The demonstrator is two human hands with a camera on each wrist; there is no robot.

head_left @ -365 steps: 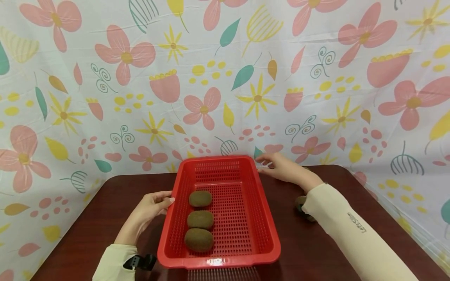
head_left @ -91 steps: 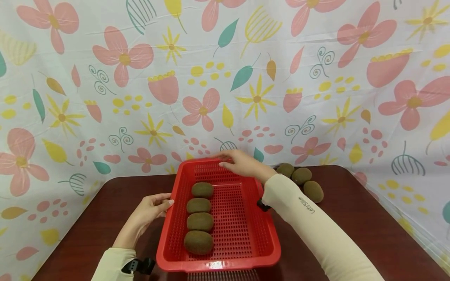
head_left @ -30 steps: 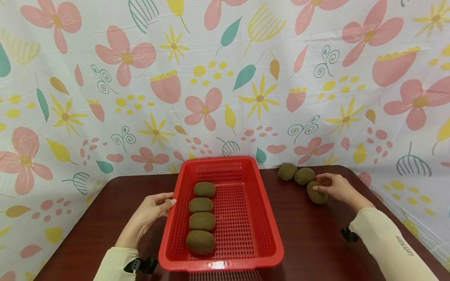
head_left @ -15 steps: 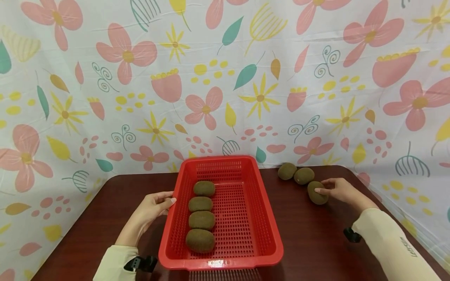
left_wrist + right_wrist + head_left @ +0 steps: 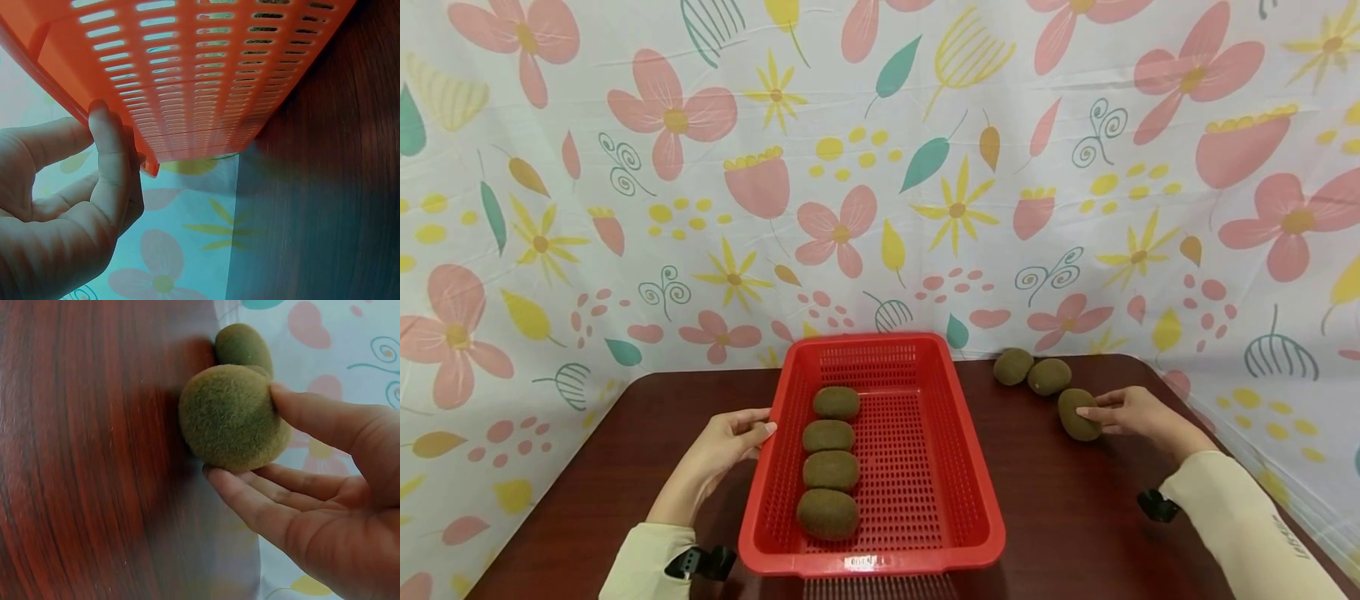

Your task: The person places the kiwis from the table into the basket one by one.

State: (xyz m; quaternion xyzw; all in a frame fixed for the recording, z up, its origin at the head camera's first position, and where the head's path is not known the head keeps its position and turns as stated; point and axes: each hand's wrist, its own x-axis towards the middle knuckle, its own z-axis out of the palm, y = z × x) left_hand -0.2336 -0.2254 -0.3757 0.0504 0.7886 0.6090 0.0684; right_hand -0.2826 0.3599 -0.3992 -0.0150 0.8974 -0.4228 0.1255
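Observation:
My left hand (image 5: 724, 450) pinches the left rim of a red plastic basket (image 5: 958, 450); the left wrist view shows thumb and fingers at the rim of its slotted wall (image 5: 181, 81). Inside, several brown fuzzy kiwis (image 5: 827, 514) lie in a column along the left side. Right of the basket, my right hand (image 5: 1138, 417) holds another kiwi (image 5: 1077, 415) between thumb and fingers, at or just above the tabletop. In the right wrist view the thumb presses one side of this kiwi (image 5: 231, 419) and the fingertips (image 5: 222, 478) the opposite side.
Two more kiwis, one (image 5: 1013, 367) farther back and one (image 5: 1048, 377) beside it, lie on the dark wooden table (image 5: 1045, 517) near its back edge. A flower-patterned cloth (image 5: 880, 167) hangs behind the table. Both wrists carry black straps.
Since the oldest frame, the basket's kiwi column has grown by one. My right hand has left the basket and grasped the nearest outside kiwi, shifting it slightly from the other two. My left hand stays.

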